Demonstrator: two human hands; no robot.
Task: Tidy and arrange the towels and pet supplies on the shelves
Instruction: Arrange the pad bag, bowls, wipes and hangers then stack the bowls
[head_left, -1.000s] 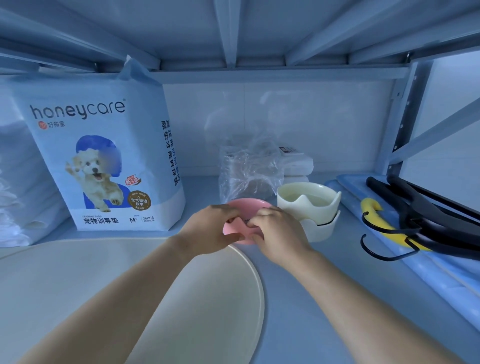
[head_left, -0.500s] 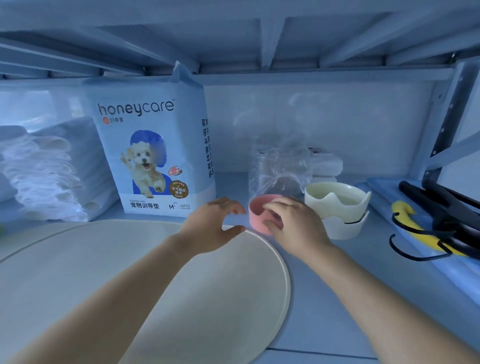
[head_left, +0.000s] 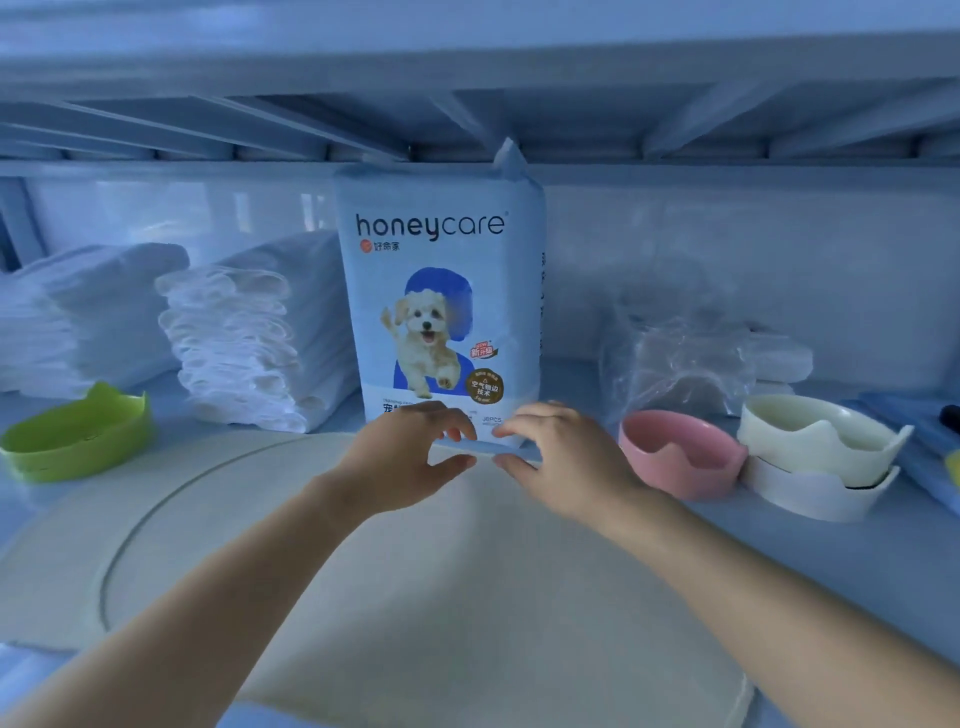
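A tall blue honeycare pet pad pack (head_left: 441, 291) stands upright at the back of the shelf. My left hand (head_left: 405, 457) and right hand (head_left: 561, 462) hover side by side just in front of its base, fingers loosely curved, holding nothing. A pink pet bowl (head_left: 680, 452) sits free on the shelf right of my right hand. Beside it are a cream bowl (head_left: 815, 436) stacked in a white bowl (head_left: 810, 493). Two piles of folded white towels (head_left: 249, 332) lie left of the pack. A green bowl (head_left: 78, 436) sits at far left.
A large cream oval mat (head_left: 363, 571) covers the shelf under my arms. A crinkled clear plastic bag (head_left: 675, 353) lies behind the pink bowl. The shelf above hangs low overhead. Blue and dark items show at the right edge (head_left: 935, 441).
Both hands gripped the pink bowl a second ago; they have let go and moved left in front of the pet pad pack. The view has swung left, revealing the towels and green bowl.
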